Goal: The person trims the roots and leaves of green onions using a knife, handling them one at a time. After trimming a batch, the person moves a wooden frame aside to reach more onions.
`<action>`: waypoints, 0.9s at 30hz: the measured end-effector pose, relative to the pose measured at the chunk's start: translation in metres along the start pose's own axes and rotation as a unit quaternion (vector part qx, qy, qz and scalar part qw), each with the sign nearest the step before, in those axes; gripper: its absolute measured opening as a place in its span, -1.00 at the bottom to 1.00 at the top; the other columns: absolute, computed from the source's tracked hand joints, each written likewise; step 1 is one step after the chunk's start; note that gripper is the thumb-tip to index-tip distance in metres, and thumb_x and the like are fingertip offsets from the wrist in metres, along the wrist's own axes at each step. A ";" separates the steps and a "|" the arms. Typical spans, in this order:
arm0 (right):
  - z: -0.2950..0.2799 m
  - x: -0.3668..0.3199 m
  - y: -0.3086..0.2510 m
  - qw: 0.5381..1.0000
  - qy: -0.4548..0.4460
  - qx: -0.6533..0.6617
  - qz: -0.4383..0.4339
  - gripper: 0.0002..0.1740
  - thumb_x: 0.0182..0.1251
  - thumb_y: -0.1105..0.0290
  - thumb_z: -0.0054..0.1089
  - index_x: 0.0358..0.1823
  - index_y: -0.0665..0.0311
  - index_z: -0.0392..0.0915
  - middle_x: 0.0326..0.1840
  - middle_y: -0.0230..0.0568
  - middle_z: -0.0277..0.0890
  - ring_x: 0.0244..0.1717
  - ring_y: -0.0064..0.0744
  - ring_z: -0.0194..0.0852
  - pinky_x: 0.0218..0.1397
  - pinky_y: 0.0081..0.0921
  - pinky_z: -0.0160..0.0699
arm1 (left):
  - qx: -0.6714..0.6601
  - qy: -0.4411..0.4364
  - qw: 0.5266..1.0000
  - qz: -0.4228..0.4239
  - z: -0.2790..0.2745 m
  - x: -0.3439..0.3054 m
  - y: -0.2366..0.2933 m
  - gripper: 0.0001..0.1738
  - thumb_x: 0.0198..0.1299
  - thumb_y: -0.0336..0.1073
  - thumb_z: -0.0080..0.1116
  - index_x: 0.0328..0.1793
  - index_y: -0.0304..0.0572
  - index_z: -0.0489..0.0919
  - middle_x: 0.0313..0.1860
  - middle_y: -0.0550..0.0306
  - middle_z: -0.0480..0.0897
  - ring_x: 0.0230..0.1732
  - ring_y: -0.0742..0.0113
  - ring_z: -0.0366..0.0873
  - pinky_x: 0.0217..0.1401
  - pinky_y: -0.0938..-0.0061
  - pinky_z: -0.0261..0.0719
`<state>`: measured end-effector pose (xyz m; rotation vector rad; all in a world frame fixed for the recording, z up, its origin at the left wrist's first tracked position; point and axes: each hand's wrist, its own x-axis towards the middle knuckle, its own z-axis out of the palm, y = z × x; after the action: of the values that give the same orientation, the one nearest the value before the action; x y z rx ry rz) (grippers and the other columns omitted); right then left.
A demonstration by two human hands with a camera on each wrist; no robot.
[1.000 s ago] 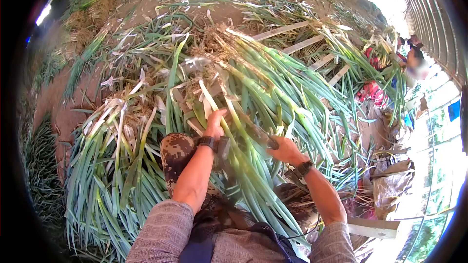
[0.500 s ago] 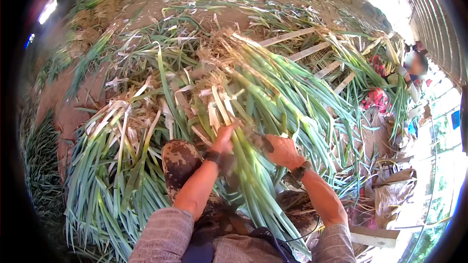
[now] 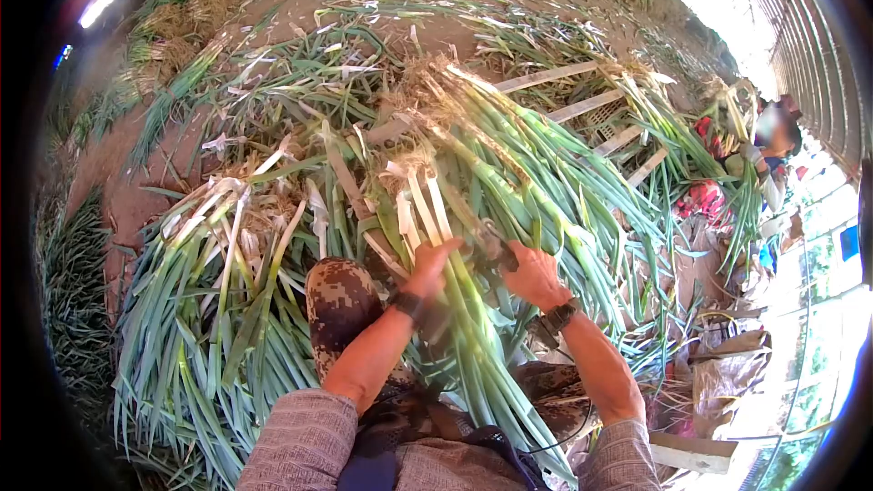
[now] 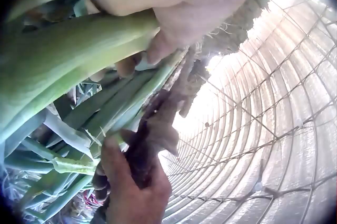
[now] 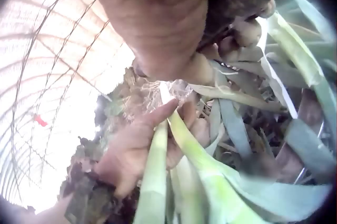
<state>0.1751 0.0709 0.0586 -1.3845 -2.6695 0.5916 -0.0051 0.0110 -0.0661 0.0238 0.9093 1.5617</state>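
My left hand (image 3: 429, 268) grips a few long green onions (image 3: 473, 332) by their pale stalks. Their white lower ends and brown roots (image 3: 414, 168) point away from me, while the leaves run back over my lap. In the right wrist view, the thumb of the left hand (image 5: 134, 145) lies across the stalks (image 5: 154, 182). My right hand (image 3: 536, 277), just beside them, grips a dark tool (image 3: 500, 250) with a narrow front end angled toward the stalks. The left wrist view shows fingers curled round this dark tool (image 4: 139, 155); I cannot tell its kind.
A large heap of green onions (image 3: 546, 191) lies ahead, roots away from me. Another bundle (image 3: 200, 309) spreads at left. Wooden slats (image 3: 587, 107) lie beyond the heap. Another person (image 3: 777, 141) is at far right, under the ribbed roof (image 3: 818, 64).
My left hand has shifted right and slightly down along the held stalks, whose bared white ends now stand apart. The tool has stayed close beside them in my right hand.
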 end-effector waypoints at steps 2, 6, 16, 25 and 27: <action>0.000 0.000 -0.002 1.000 0.008 -0.002 -0.015 -0.63 0.14 0.23 0.26 -0.01 0.15 0.57 -0.34 0.05 0.64 -0.22 0.18 0.60 -0.12 0.01 0.53 | -0.002 0.016 1.000 0.011 -0.003 0.002 -0.002 -0.70 0.16 -0.41 0.41 -0.02 -0.30 0.58 -0.21 0.01 0.66 -0.24 0.12 0.69 -0.24 0.10 0.81; -0.014 0.001 -0.010 0.999 -0.047 -0.024 -0.013 -0.64 0.13 0.21 0.27 -0.04 0.15 0.57 -0.35 0.03 0.64 -0.23 0.19 0.60 -0.12 0.01 0.52 | -0.012 0.003 1.000 0.013 -0.004 -0.004 -0.004 -0.69 0.17 -0.40 0.40 -0.01 -0.29 0.57 -0.18 0.01 0.65 -0.25 0.14 0.68 -0.23 0.08 0.80; -0.019 0.000 -0.012 0.996 -0.046 -0.057 -0.042 -0.60 0.11 0.23 0.22 -0.01 0.19 0.55 -0.39 0.11 0.61 -0.24 0.23 0.57 -0.11 0.07 0.47 | -0.014 -0.005 1.000 0.014 -0.012 -0.010 -0.013 -0.70 0.20 -0.32 0.39 -0.02 -0.29 0.59 -0.18 0.05 0.65 -0.19 0.16 0.68 -0.22 0.18 0.77; -0.026 0.006 -0.020 0.992 -0.047 -0.090 -0.079 -0.62 0.11 0.21 0.19 -0.04 0.18 0.55 -0.38 0.12 0.60 -0.25 0.25 0.56 -0.16 0.06 0.44 | -0.022 -0.007 1.000 0.002 -0.011 -0.011 -0.016 -0.71 0.19 -0.33 0.40 -0.04 -0.28 0.59 -0.24 0.07 0.63 -0.24 0.14 0.68 -0.28 0.15 0.75; -0.027 0.009 -0.022 0.992 -0.063 -0.082 -0.078 -0.65 0.12 0.21 0.18 -0.08 0.18 0.56 -0.38 0.10 0.61 -0.26 0.26 0.56 -0.15 0.09 0.43 | -0.014 0.003 1.000 -0.006 -0.010 -0.010 -0.014 -0.72 0.19 -0.34 0.40 -0.05 -0.28 0.59 -0.24 0.07 0.63 -0.24 0.13 0.68 -0.29 0.14 0.75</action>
<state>0.1592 0.0753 0.0909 -1.1951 -2.9521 0.4692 0.0032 -0.0038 -0.0761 -0.0065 0.8899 1.5635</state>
